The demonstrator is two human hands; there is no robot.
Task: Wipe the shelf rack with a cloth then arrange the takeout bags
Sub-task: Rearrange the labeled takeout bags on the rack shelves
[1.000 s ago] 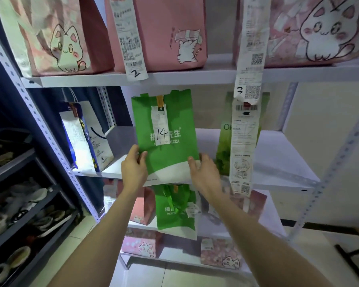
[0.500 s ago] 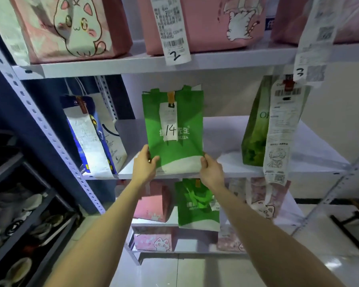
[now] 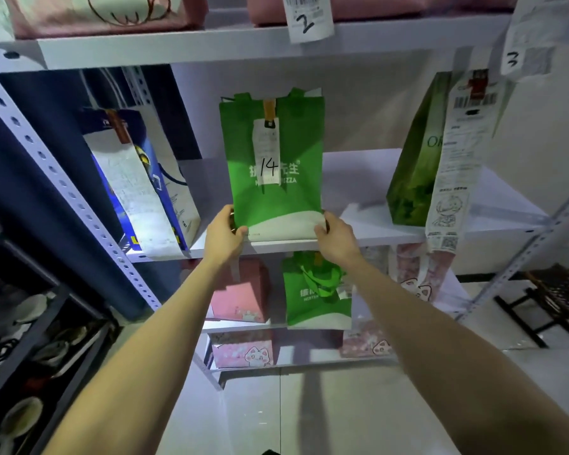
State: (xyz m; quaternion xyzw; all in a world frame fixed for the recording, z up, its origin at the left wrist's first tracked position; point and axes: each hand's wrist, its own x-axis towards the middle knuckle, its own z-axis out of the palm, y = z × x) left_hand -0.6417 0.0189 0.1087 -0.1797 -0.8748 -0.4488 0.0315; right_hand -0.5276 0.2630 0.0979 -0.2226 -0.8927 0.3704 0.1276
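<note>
A green takeout bag (image 3: 296, 149) with a receipt marked 14 stands upright at the front edge of the white middle shelf (image 3: 358, 178). My left hand (image 3: 222, 236) grips its lower left corner, thumb on the front. My right hand (image 3: 334, 236) grips its lower right corner. A blue and white bag (image 3: 138, 182) stands at the shelf's left end. A dark green bag (image 3: 418, 159) with a long receipt stands on the right. No cloth is in view.
Pink cat bags (image 3: 96, 11) sit on the top shelf, with tags marked 2 (image 3: 306, 21) and 3 (image 3: 523, 57) hanging down. Lower shelves hold a second green bag (image 3: 316, 290) and pink bags (image 3: 240, 293). A dark rack (image 3: 30, 323) of dishes stands left.
The green bag has gone from overhanging the shelf's front edge to standing on the shelf. My head has come closer and looks lower, so the top shelf sits higher in view.
</note>
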